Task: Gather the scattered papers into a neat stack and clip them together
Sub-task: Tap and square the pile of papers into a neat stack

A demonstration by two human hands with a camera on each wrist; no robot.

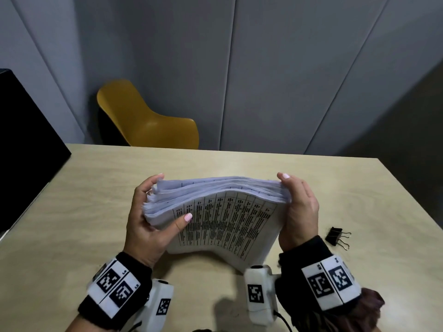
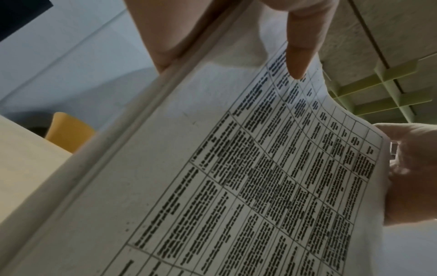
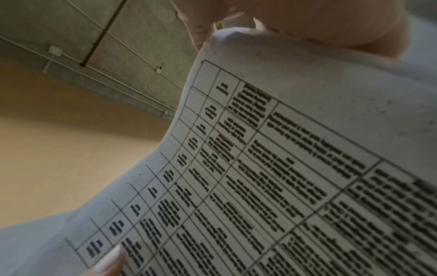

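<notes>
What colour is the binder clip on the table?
Black, with metal wire handles. The binder clip shows best in the head view, lying on the table.

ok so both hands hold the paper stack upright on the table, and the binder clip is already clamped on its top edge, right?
Not the clip part. Both hands, left hand and right hand, do hold the paper stack upright, but the binder clip lies loose on the table to the right, per the head view.

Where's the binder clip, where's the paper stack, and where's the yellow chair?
binder clip [image 1: 333, 234], head view, on its black body.
paper stack [image 1: 223, 221], head view, on the printed front sheet.
yellow chair [image 1: 153, 125], head view, on the seat shell.
</notes>
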